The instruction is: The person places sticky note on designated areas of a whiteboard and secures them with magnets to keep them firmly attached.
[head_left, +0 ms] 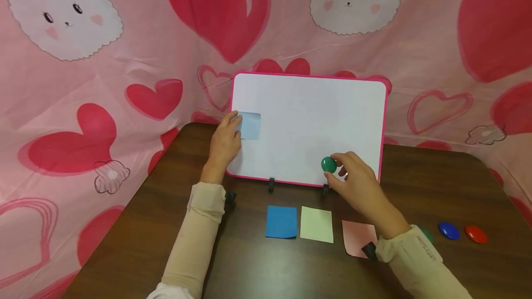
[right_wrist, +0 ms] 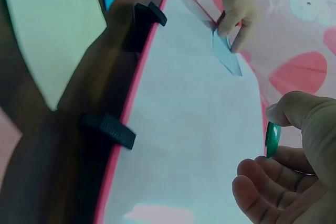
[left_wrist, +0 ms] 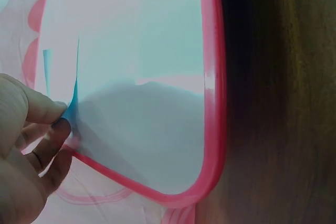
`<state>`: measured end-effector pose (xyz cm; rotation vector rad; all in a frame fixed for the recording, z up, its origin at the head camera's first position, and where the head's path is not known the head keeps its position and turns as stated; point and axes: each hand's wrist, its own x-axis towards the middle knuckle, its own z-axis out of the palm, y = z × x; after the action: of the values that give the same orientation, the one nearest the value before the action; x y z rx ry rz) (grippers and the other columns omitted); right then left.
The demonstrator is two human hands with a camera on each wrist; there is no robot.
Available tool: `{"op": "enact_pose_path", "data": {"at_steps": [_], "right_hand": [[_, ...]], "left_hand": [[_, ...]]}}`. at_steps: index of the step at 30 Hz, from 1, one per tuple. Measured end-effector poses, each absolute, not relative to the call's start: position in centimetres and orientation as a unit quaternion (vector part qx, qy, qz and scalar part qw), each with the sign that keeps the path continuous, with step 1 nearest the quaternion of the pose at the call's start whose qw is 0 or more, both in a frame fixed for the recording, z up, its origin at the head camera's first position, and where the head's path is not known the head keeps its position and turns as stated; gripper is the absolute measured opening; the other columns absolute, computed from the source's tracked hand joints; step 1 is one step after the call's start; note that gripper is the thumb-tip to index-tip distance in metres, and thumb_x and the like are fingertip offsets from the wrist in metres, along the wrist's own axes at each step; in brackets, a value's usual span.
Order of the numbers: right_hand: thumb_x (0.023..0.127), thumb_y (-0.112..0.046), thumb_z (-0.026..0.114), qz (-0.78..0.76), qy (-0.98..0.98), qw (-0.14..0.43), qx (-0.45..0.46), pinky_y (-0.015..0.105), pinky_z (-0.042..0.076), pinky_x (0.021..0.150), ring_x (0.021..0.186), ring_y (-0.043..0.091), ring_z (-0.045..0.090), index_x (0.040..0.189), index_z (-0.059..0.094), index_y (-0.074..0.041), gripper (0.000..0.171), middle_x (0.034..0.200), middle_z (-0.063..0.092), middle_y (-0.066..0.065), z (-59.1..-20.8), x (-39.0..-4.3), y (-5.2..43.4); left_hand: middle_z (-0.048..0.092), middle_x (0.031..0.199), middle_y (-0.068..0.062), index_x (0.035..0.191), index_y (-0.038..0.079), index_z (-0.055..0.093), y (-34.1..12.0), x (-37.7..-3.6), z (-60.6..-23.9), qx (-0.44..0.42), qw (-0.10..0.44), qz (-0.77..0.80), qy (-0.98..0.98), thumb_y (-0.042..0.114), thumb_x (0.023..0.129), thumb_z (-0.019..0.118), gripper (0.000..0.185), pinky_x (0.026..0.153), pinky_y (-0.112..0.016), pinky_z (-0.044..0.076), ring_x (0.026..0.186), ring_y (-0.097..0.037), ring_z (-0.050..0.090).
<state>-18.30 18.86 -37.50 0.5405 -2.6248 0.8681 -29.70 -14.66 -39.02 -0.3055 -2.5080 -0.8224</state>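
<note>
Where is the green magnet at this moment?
In the head view, the green magnet is pinched in the right hand, at the lower right of the whiteboard, above the pink paper.

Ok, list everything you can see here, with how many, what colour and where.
Whiteboard: one, white with pink frame, upright on black feet at the table's back.
Held note: one, pale blue, on the board's left edge.
Table notes: three, blue, pale yellow, pink, in front of the board.
Held magnet: one, green, at the board's lower right.
Loose magnets: blue, red, table right; a green one partly hidden by the sleeve.
Table: one, dark brown.
Backdrop cloth: pink, hearts and bunnies.
Left hand: pinches the held note.
Right hand: pinches the held magnet.
</note>
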Motion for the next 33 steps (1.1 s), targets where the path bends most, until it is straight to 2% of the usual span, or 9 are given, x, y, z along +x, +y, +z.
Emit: {"op": "enact_pose_path", "data": {"at_steps": [4,8,14,24,27,33], "right_hand": [[0.085,-0.010,0.081,0.309,-0.917,0.156,0.197,0.038,0.056,0.066,0.082,0.027,0.062,0.122,0.063,0.002,0.042,0.103,0.060,0.010,-37.1,-19.1,17.8],[0.086,-0.010,0.080,0.310,-0.915,0.157,0.206,0.038,0.055,0.067,0.082,0.025,0.062,0.121,0.063,0.002,0.041,0.103,0.060,0.011,-36.8,-19.9,16.8],[0.086,-0.012,0.080,0.306,-0.912,0.165,0.219,0.038,0.056,0.067,0.083,0.024,0.061,0.122,0.062,0.001,0.042,0.104,0.061,0.011,-36.2,-21.1,15.1],[0.089,-0.016,0.078,0.300,-0.916,0.145,0.224,0.035,0.055,0.070,0.086,0.026,0.061,0.127,0.060,0.001,0.046,0.111,0.059,0.012,-35.8,-22.7,11.0],[0.088,-0.015,0.079,0.300,-0.912,0.158,0.231,0.034,0.056,0.069,0.085,0.024,0.060,0.127,0.060,0.001,0.047,0.111,0.059,0.012,-36.0,-23.1,9.9],[0.087,-0.013,0.080,0.287,-0.897,0.226,0.251,0.033,0.056,0.069,0.082,0.024,0.062,0.127,0.060,0.003,0.048,0.109,0.058,0.014,-36.3,-24.1,8.7]], "left_hand": [[0.049,0.149,-0.015,0.138,-0.003,0.059,-14.5,-29.9,-39.3,-0.114,0.239,-0.315,-0.911,-0.005,0.094,0.057,0.043,0.107,-0.052,0.040,0.132,-0.035,0.051],[0.046,0.150,-0.015,0.139,-0.006,0.057,-14.5,-29.9,-39.4,-0.113,0.225,-0.340,-0.906,-0.006,0.095,0.057,0.044,0.111,-0.044,0.038,0.137,-0.033,0.047],[0.046,0.150,-0.015,0.138,-0.006,0.057,-14.6,-29.9,-39.3,-0.123,0.226,-0.342,-0.904,-0.006,0.095,0.057,0.043,0.111,-0.042,0.038,0.136,-0.031,0.047],[0.044,0.152,-0.014,0.141,-0.005,0.055,-14.9,-30.0,-39.4,-0.122,0.216,-0.332,-0.910,-0.004,0.097,0.057,0.044,0.112,-0.042,0.037,0.137,-0.031,0.047],[0.044,0.152,-0.014,0.142,-0.004,0.054,-14.9,-30.0,-39.4,-0.124,0.211,-0.329,-0.912,-0.003,0.097,0.056,0.044,0.112,-0.041,0.036,0.137,-0.032,0.046],[0.044,0.152,-0.015,0.141,-0.004,0.055,-14.8,-29.8,-39.3,-0.126,0.217,-0.330,-0.910,-0.004,0.097,0.057,0.044,0.112,-0.041,0.036,0.137,-0.032,0.046]]}}
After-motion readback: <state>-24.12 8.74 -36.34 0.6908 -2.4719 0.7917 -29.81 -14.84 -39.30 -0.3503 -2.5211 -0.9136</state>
